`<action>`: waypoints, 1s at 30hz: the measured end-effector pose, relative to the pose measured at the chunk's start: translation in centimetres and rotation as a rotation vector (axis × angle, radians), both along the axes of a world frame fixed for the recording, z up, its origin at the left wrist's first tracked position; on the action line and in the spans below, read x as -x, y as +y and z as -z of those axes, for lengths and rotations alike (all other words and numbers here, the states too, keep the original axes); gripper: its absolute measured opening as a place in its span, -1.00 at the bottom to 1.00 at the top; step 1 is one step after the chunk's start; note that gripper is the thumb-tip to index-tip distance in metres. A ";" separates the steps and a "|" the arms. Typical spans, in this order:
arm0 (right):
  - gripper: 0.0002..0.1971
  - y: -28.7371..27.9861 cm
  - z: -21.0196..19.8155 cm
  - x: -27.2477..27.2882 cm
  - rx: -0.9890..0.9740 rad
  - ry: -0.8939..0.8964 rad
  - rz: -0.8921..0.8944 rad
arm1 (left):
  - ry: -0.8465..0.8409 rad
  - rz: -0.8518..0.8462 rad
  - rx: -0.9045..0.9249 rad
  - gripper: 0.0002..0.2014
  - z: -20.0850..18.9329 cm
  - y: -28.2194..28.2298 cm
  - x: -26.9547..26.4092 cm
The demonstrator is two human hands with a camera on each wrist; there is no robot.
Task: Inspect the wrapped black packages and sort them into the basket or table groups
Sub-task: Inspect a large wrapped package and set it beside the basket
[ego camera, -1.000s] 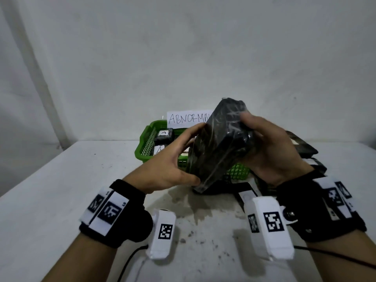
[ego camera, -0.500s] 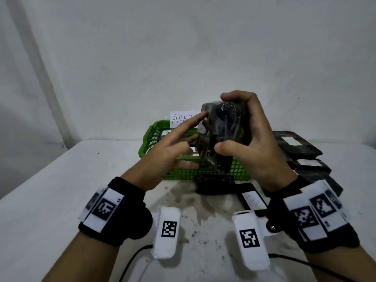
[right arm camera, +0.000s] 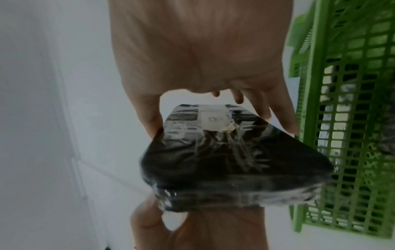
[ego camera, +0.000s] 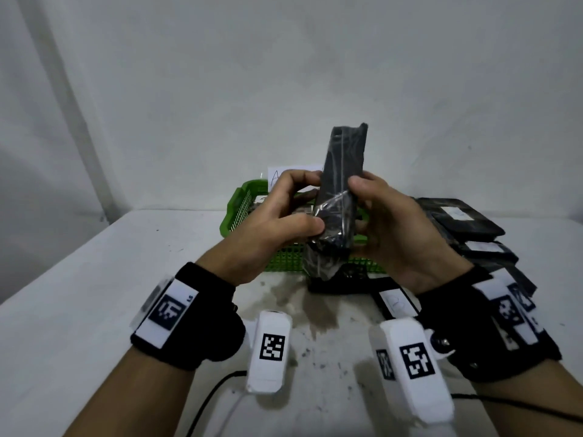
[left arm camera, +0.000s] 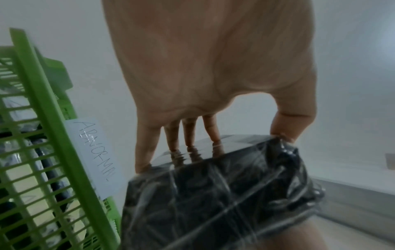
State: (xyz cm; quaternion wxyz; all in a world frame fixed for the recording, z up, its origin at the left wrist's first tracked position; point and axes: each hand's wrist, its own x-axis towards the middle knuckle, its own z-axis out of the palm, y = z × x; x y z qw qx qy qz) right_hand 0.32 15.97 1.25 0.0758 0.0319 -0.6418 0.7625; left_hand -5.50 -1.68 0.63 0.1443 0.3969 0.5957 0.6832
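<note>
Item: wrapped black package (ego camera: 339, 197), clear film over a dark body, held upright and edge-on above the near rim of the green basket (ego camera: 235, 209). Half a second ago tilted with a broad face toward the head camera; now turned to stand tall, narrow edge forward. Small white label with a handwritten mark visible on one face in the right wrist view (right arm camera: 214, 120).

Left hand (ego camera: 277, 222): fingers curled round the left side of the package, thumb pressed on its near face; fingertips (left arm camera: 174, 143) laid on the film in the left wrist view.
Right hand (ego camera: 391, 228): gripping the right side, thumb at the front edge, fingers behind.

Basket: on the table (ego camera: 79, 310), far centre, several wrapped packages inside; paper sign (left arm camera: 96, 157) at its far rim, reading roughly "ABNORMAL".
Table group: stack of black packages (ego camera: 460, 219) with white labels, right of the basket; two more flat near centre, one black package (ego camera: 396, 302) label up.

Status, judged: inspection under way, turn just made to bring another side into view; package not yet assigned. Destination undecided: basket directly below, table stack to the right.
</note>
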 end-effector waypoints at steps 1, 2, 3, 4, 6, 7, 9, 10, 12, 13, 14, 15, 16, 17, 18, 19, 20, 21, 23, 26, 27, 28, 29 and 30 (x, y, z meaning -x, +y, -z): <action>-0.10 0.1 0.0 -0.1 0.005 0.001 -0.013 | 0.011 0.009 0.004 -0.37 0.1 0.0 -0.1; -0.08 0.1 0.0 -0.1 0.000 0.019 0.008 | 0.026 0.017 0.007 -0.35 0.2 -0.1 -0.1; -0.06 0.0 0.1 0.0 -0.006 0.046 0.049 | 0.038 0.021 0.013 -0.34 0.2 0.0 -0.3; -0.05 -0.1 0.2 0.1 -0.022 0.073 0.100 | 0.044 0.022 0.021 -0.33 0.2 0.1 -0.4; -0.01 -0.5 0.6 0.4 -0.071 0.130 0.188 | 0.044 0.006 0.054 -0.36 0.2 0.4 -0.6; -0.01 -0.6 0.8 0.5 -0.085 0.155 0.206 | 0.041 -0.016 0.070 -0.39 0.2 0.4 -0.6; -0.03 -0.6 0.8 0.3 -0.082 0.188 0.174 | 0.017 -0.073 0.092 -0.47 -0.1 0.4 -0.6; -0.01 -0.5 0.7 0.2 -0.082 0.196 0.134 | -0.002 -0.097 0.102 -0.48 -0.2 0.2 -0.5; 0.04 -0.2 0.6 0.1 -0.103 0.194 0.063 | -0.022 -0.115 0.127 -0.41 -0.4 -0.3 -0.2; 0.03 -0.2 0.4 -0.1 -0.104 0.188 0.033 | -0.012 -0.111 0.137 -0.35 -0.4 -0.6 0.0; -0.03 -0.2 0.1 -0.3 -0.082 0.185 0.011 | 0.017 -0.113 0.148 -0.29 -0.4 -0.9 0.1; -0.16 -0.3 -0.3 -0.7 -0.029 0.185 -0.014 | 0.064 -0.127 0.166 -0.20 -0.5 -1.1 0.2; -0.28 -0.3 -0.9 -1.1 0.041 0.185 -0.046 | 0.134 -0.144 0.187 -0.12 -0.6 -1.4 0.1; -0.33 -0.3 -1.5 -1.5 0.109 0.189 -0.080 | 0.220 -0.165 0.209 -0.07 -0.9 -1.4 -0.1; -0.37 -0.2 -2.0 -2.0 0.161 0.202 -0.112 | 0.309 -0.182 0.226 -0.04 -1.2 -1.5 -0.3; -0.42 0.0 -2.3 -2.4 0.184 0.223 -0.146 | 0.385 -0.195 0.232 -0.01 -1.4 -1.4 -0.5; -0.44 0.1 -2.6 -2.6 0.182 0.243 -0.184 | 0.433 -0.200 0.223 -0.01 -1.5 -1.3 -0.5; -0.43 0.1 -2.8 -2.7 0.152 0.257 -0.217 | 0.457 -0.205 0.214 -0.02 -1.5 -1.3 -0.5; -0.38 0.0 -2.7 -2.6 0.075 0.268 -0.236 | 0.480 -0.209 0.217 -0.04 -1.2 -1.3 -0.3; -0.31 -0.5 -2.2 -2.0 0.022 0.299 -0.171 | 0.490 -0.209 0.274 -0.03 -0.6 -1.5 0.0; -0.31 -0.6 -2.0 -1.7 0.014 0.320 -0.136 | 0.492 -0.199 0.286 -0.02 -0.5 -1.5 0.0; -0.31 -0.7 -1.8 -1.5 0.003 0.342 -0.102 | 0.484 -0.194 0.285 0.00 -0.4 -1.5 0.0; -0.33 -0.8 -1.6 -1.4 -0.012 0.364 -0.070 | 0.472 -0.191 0.278 0.02 -0.4 -1.4 0.0; -0.35 -1.0 -1.5 -1.4 -0.030 0.386 -0.037 | 0.464 -0.192 0.271 0.05 -0.3 -1.2 0.0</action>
